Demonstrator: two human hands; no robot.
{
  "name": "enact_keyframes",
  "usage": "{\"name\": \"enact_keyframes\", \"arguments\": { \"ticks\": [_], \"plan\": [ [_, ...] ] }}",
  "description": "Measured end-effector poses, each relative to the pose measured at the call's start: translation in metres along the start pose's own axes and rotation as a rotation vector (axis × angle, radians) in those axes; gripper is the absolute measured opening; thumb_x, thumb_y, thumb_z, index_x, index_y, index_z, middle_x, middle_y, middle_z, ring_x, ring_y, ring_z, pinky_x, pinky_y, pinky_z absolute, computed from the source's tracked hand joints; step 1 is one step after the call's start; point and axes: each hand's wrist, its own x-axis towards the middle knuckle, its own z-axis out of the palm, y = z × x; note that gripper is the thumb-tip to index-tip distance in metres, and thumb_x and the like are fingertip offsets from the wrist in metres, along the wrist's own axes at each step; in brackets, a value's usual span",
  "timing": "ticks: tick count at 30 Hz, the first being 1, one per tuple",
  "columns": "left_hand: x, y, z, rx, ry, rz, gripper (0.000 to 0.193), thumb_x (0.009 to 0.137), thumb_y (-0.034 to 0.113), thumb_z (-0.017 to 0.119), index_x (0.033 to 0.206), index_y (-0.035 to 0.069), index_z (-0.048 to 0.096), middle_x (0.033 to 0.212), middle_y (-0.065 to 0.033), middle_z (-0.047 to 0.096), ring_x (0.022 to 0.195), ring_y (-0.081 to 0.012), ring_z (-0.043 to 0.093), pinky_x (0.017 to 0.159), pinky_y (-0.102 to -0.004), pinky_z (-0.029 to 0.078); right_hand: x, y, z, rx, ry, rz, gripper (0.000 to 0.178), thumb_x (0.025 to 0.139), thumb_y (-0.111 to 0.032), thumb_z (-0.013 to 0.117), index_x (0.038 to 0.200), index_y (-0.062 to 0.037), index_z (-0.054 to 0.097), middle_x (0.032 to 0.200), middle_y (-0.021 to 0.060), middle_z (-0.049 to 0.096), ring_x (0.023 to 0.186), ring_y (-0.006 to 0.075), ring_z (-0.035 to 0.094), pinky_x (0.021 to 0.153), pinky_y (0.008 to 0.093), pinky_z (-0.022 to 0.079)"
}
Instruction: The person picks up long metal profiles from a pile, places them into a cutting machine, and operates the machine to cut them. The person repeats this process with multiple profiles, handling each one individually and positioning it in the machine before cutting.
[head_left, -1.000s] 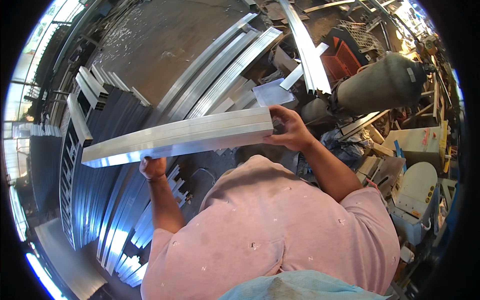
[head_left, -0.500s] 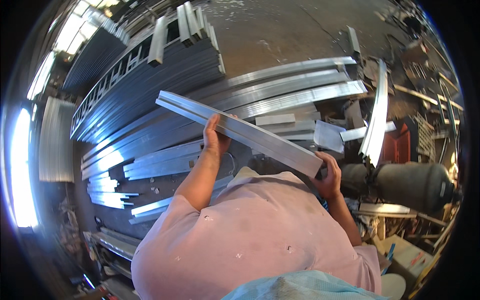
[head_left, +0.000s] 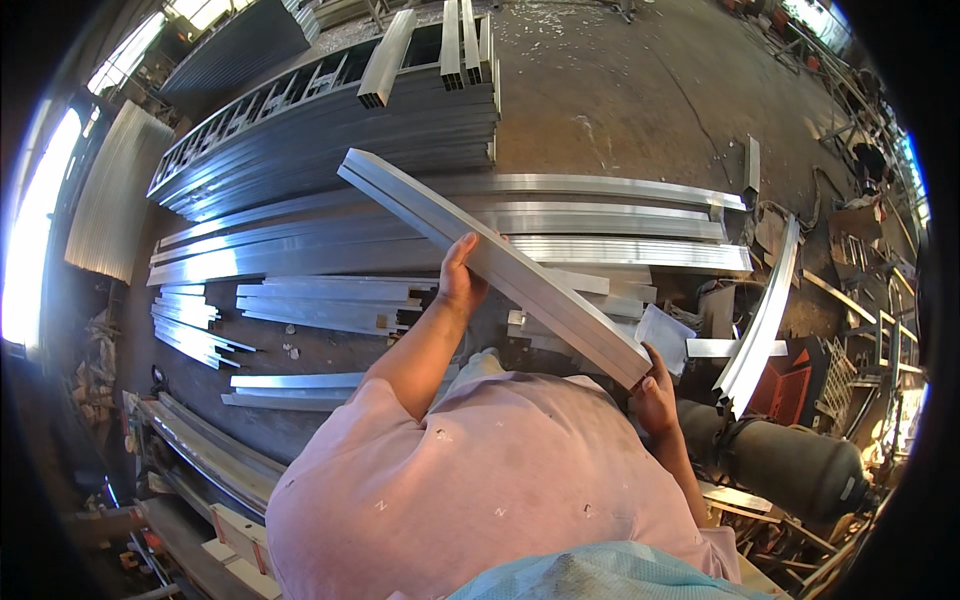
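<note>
A long silvery metal profile (head_left: 540, 290) slants across in front of my chest, its far end up to the left and its near end down to the right. Around its middle, from below, my left hand (head_left: 462, 272) is closed, with the thumb along the near face. My right hand (head_left: 655, 395) grips the near right end, its fingers at the corner of the cut edge. Beneath the profile, several long metal profiles (head_left: 620, 222) lie side by side on the floor. Shorter white pieces (head_left: 583, 281) lie partly hidden under the held one.
A tall stack of profiles (head_left: 330, 130) stands at the far left with loose lengths on top. Bundles of short profiles (head_left: 320, 303) lie to the left. On the right are a dark gas cylinder (head_left: 790, 460), a red crate (head_left: 780, 390) and a bent metal strip (head_left: 765, 310).
My view has turned, so the surroundings sit rotated in the picture. The profile tilts more steeply down to the right, and both hands keep hold of it.
</note>
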Motion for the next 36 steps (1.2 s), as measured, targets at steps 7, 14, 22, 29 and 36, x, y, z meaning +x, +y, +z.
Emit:
{"name": "enact_keyframes", "arguments": {
  "ticks": [7, 14, 22, 29, 36],
  "plan": [
    [0.054, 0.020, -0.030, 0.002, 0.007, -0.064, 0.047, 0.093, 0.038, 0.069, 0.117, -0.002, 0.066, 0.114, -0.0169, 0.071, 0.115, -0.0322, 0.065, 0.107, -0.0470, 0.047, 0.052, -0.003, 0.033, -0.082, 0.143, 0.113, 0.088, 0.083, -0.029, 0.088, 0.149, 0.0047, 0.041, 0.132, 0.0172, 0.063, 0.120, 0.0260, 0.065, 0.100, 0.0358, 0.053],
    [0.105, 0.051, -0.051, -0.042, 0.040, -0.126, 0.041, 0.092, 0.039, 0.071, 0.108, 0.002, 0.069, 0.103, -0.0144, 0.073, 0.104, -0.0290, 0.068, 0.100, -0.0441, 0.050, 0.096, -0.005, 0.083, -0.230, 0.199, 0.244, 0.080, 0.082, -0.027, 0.087, 0.144, 0.0045, 0.048, 0.128, 0.0162, 0.066, 0.112, 0.0245, 0.068, 0.093, 0.0334, 0.056],
    [0.149, 0.081, -0.066, -0.175, -0.025, -0.195, 0.059, 0.088, 0.042, 0.072, 0.126, -0.001, 0.061, 0.119, -0.0173, 0.069, 0.116, -0.0316, 0.065, 0.108, -0.0463, 0.048, 0.137, -0.028, 0.141, 0.197, 0.265, 0.464, 0.060, 0.106, -0.044, 0.054, 0.146, 0.0006, 0.050, 0.137, 0.0182, 0.064, 0.118, 0.0337, 0.067, 0.098, 0.0500, 0.056],
    [0.179, 0.111, -0.049, -0.282, -0.417, -0.069, 0.083, 0.090, 0.062, 0.069, 0.148, 0.005, 0.051, 0.141, -0.0200, 0.060, 0.137, -0.0379, 0.052, 0.116, -0.0572, 0.041, 0.148, -0.045, 0.178, 0.092, 0.176, 0.269, 0.055, 0.090, -0.014, 0.072, 0.141, -0.0003, 0.055, 0.127, 0.0135, 0.069, 0.113, 0.0265, 0.068, 0.098, 0.0424, 0.055],
    [0.158, 0.109, -0.040, -0.261, -0.551, -0.116, 0.092, 0.093, 0.075, 0.056, 0.155, 0.009, 0.042, 0.154, -0.0129, 0.051, 0.143, -0.0333, 0.048, 0.119, -0.0555, 0.035, 0.141, -0.060, 0.202, -1.332, 0.167, -0.630, 0.072, 0.071, -0.005, 0.082, 0.137, 0.0014, 0.055, 0.124, 0.0234, 0.062, 0.115, 0.0407, 0.063, 0.100, 0.0445, 0.052]
  ]
}}
